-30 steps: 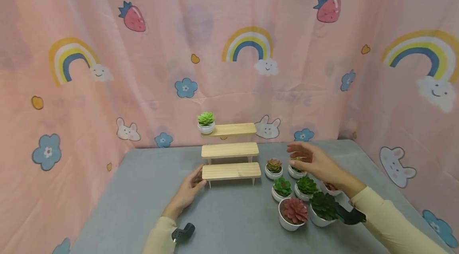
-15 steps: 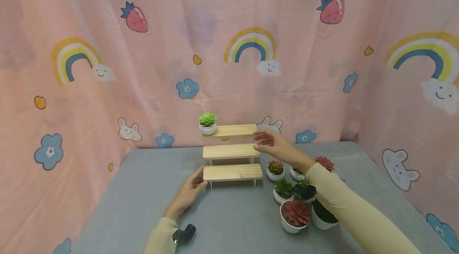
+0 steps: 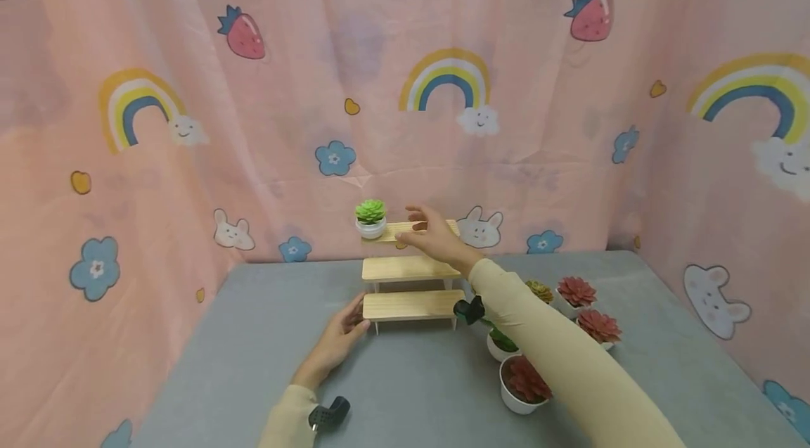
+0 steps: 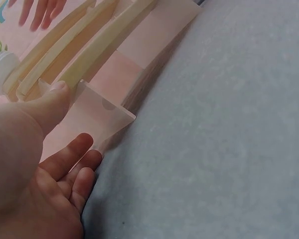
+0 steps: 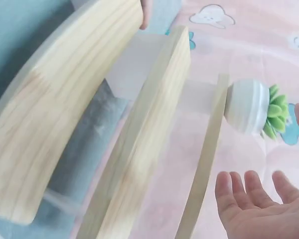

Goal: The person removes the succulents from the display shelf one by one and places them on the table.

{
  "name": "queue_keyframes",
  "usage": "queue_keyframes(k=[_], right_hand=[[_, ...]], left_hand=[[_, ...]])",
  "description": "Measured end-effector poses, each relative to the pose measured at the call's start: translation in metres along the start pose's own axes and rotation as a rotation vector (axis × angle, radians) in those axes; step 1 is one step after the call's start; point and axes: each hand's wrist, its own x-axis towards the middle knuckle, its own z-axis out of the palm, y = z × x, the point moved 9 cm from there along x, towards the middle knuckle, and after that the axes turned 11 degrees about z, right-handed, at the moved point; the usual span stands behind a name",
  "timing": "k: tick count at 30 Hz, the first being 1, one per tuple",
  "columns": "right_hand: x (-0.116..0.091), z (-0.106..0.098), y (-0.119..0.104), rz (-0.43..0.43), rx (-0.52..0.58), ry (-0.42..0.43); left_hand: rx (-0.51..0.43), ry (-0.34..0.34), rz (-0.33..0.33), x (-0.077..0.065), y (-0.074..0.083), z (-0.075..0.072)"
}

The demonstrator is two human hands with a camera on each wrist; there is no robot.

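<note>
A three-tier wooden display stand [image 3: 414, 304] with clear side panels stands at the back of the table. My left hand [image 3: 338, 335] is at the left end of its lowest board; in the left wrist view the thumb [image 4: 55, 99] presses the board's corner and the other fingers bend beside the panel. A light-green potted succulent [image 3: 370, 219] in a white pot sits at the top board's left end. My right hand [image 3: 433, 233] hovers at the top board, right of that pot, fingers spread and slightly bent, with nothing in them [image 5: 269, 209].
Right of the stand, several more potted succulents are grouped on the grey table [image 3: 240, 378], among them a red one [image 3: 525, 381] in front and another red one [image 3: 576, 292] behind. The right sleeve [image 3: 557, 356] covers part of them. A pink patterned cloth [image 3: 285, 117] hangs behind.
My right hand has moved left from above the grouped succulents to the top board, near the light-green one. My left hand stays at the stand's lowest board.
</note>
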Motion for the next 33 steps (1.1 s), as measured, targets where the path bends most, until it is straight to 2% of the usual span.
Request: queue_keyframes(k=[3,9,18,22,26,33], right_hand=[[0.01,0.009,-0.005,0.024,0.013,0.027],[0.028,0.03,-0.009,0.067,0.065,0.024],[0.039,0.046,-0.015,0.086,0.082,0.054],[0.041,0.044,-0.013,0.109,-0.001,0.115],[0.041,0.044,-0.011,0.111,-0.084,0.153],[0.031,0.036,-0.01,0.058,-0.027,0.132]], left_hand=[[0.001,0.008,0.0,-0.001,0.0,0.0],[0.015,0.005,0.017,0.002,0.0,0.0],[0.015,-0.014,0.023,0.001,-0.001,0.001],[0.012,-0.031,0.032,0.002,0.002,0.003],[0.01,-0.019,0.031,0.001,0.004,0.002],[0.006,-0.002,0.001,0.0,0.003,0.002]])
